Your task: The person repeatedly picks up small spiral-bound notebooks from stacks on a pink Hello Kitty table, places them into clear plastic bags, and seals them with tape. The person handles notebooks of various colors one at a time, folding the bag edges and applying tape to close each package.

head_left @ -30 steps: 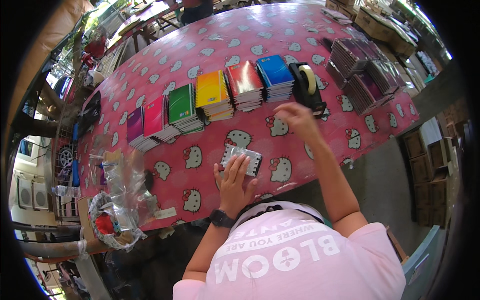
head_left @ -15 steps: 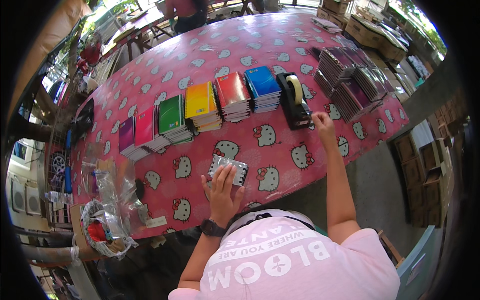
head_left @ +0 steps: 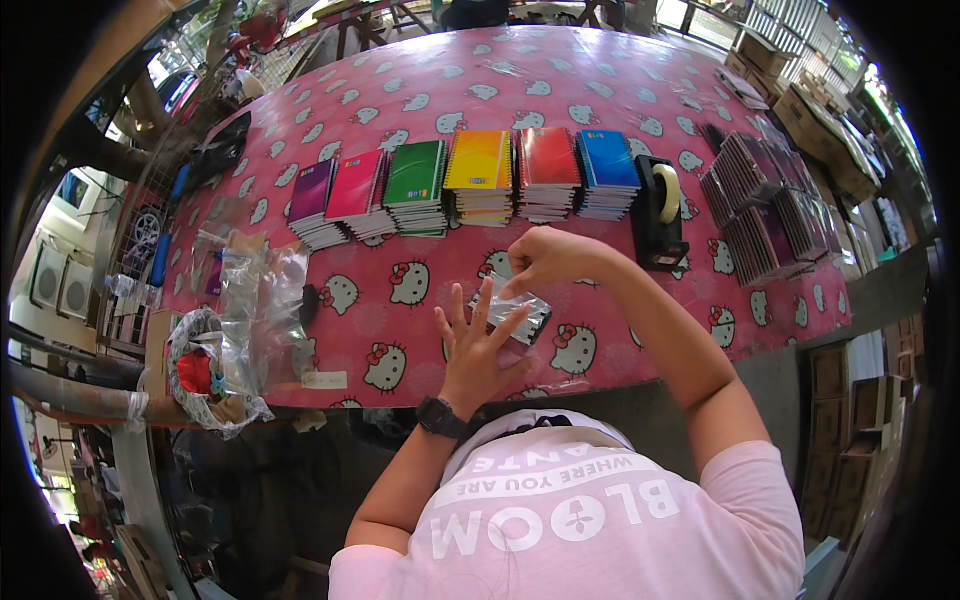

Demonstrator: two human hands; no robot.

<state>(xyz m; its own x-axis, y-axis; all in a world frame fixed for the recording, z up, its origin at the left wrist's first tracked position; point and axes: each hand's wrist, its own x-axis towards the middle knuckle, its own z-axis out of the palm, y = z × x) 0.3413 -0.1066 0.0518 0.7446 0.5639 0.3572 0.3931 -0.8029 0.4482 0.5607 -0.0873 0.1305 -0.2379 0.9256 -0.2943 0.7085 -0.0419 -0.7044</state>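
A small spiral notebook bundle in clear plastic (head_left: 535, 322) lies on the table in front of me, partly covered by my hands. My left hand (head_left: 478, 352), with a dark watch at the wrist, rests on its near left part, fingers spread. Over the far edge of the bundle is my right hand (head_left: 545, 262), its fingers curled in and pinched at the plastic. Whatever sits between those fingertips is too small to make out. Beyond my right forearm stands a black tape dispenser (head_left: 657, 235) with a roll of tape (head_left: 667, 192).
Notebook stacks form a row: purple (head_left: 312, 195), pink (head_left: 355, 185), green (head_left: 415, 172), yellow (head_left: 480, 160), red (head_left: 548, 157), blue (head_left: 608, 160). Wrapped bundles (head_left: 765, 205) are piled at right. Clear plastic bags (head_left: 262, 300) and a lined basket (head_left: 190, 350) are at left.
My right hand has come from the tape dispenser to the plastic-wrapped bundle. My left hand stays on the bundle, its fingers now spread wider. The whole view has shifted.
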